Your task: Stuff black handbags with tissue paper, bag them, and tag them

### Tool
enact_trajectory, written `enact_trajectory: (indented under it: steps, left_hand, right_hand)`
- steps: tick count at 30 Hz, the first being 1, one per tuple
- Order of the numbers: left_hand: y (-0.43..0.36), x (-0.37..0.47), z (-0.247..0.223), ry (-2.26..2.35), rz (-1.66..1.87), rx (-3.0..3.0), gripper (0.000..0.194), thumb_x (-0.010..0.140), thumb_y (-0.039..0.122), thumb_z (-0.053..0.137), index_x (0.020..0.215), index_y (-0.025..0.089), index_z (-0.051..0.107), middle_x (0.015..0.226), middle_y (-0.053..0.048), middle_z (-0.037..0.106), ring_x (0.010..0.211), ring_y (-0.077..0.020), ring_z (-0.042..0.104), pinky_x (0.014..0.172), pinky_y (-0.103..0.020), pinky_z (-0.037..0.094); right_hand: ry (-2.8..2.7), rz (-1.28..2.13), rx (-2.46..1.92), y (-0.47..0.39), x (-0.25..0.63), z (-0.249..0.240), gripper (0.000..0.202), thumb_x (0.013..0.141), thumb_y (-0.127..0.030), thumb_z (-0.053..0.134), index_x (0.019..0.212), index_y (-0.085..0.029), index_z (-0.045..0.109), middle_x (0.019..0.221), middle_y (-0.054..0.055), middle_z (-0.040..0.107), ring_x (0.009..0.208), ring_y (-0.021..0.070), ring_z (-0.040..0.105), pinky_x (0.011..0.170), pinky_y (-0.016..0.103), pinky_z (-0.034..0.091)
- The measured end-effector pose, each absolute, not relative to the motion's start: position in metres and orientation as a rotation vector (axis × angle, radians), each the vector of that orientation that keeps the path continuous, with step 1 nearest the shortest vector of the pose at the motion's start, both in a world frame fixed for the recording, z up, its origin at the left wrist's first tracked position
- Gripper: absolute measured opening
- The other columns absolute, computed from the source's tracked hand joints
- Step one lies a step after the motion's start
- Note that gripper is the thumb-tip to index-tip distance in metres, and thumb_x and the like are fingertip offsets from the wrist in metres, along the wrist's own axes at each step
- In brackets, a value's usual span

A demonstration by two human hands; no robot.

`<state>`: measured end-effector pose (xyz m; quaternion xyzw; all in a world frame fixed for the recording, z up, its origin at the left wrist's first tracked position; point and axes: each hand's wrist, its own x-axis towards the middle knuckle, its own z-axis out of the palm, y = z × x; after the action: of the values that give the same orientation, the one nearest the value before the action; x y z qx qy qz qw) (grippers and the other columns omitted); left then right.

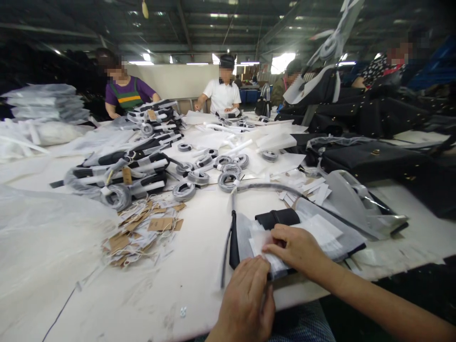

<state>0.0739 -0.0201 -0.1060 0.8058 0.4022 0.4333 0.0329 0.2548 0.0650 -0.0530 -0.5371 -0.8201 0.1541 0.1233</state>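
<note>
A black handbag (233,242) lies flat at the table's near edge, partly covered with white wrapping sheets and with its long wrapped strap (263,186) looped behind it. My right hand (297,247) is over the bag, thumb and forefinger pinching a thin translucent white sheet (261,240). Close beside it, my left hand (245,294) has its fingers together, curled over the near edge of the bag and sheet, with the thumb underneath. A black flap (278,217) shows behind the sheet. What lies under the left fingertips is hidden.
Brown paper tags (142,230) with white strings are heaped to the left. Behind them are stacked wrapped black bags (121,173) and several coiled straps (228,180). A clear-wrapped piece (356,199) and black bags (370,161) lie to the right. Several people work across the table (160,294).
</note>
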Motion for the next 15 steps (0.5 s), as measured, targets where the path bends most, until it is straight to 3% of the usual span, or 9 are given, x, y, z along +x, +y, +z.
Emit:
enact_trajectory:
  steps: [2,7,11,15]
  left_hand:
    - [-0.018,0.075,-0.104,1.244,1.331,2.497,0.044,0.089,0.011,0.049,0.133,0.008,0.053,0.118,-0.015,0.069,0.111,-0.0227,0.065,0.098,-0.037,0.057]
    - [-0.013,0.079,-0.104,1.336,1.288,2.550,0.035,0.092,0.018,0.050,0.124,0.014,0.062,0.116,-0.015,0.068,0.104,-0.0236,0.067,0.089,-0.034,0.060]
    - [-0.013,0.084,-0.107,1.428,1.182,2.708,0.031,0.092,0.019,0.047,0.117,0.013,0.064,0.137,-0.016,0.060,0.120,-0.0265,0.063,0.094,-0.034,0.059]
    - [-0.012,0.089,-0.110,1.509,1.086,2.801,0.029,0.093,0.019,0.044,0.114,0.014,0.064,0.134,-0.012,0.064,0.121,-0.0277,0.063,0.092,-0.036,0.060]
  right_hand:
    - [-2.408,0.465,-1.618,0.068,0.252,-0.050,0.021,0.086,-0.036,0.072,0.072,-0.022,0.065,0.073,-0.002,0.062,0.067,0.0156,0.058,0.062,0.028,0.035]
    - [-2.301,0.627,-1.658,0.079,0.247,-0.048,0.023,0.083,-0.032,0.073,0.097,-0.024,0.057,0.076,-0.005,0.066,0.067,0.0146,0.060,0.062,0.026,0.035]
    - [-2.285,0.675,-1.685,0.089,0.245,-0.047,0.030,0.082,-0.030,0.072,0.104,-0.023,0.053,0.072,-0.006,0.065,0.065,0.0148,0.060,0.059,0.025,0.033]
    - [-2.306,0.656,-1.678,0.102,0.243,-0.051,0.034,0.081,-0.031,0.074,0.106,-0.022,0.053,0.068,-0.005,0.064,0.062,0.0151,0.059,0.056,0.025,0.029]
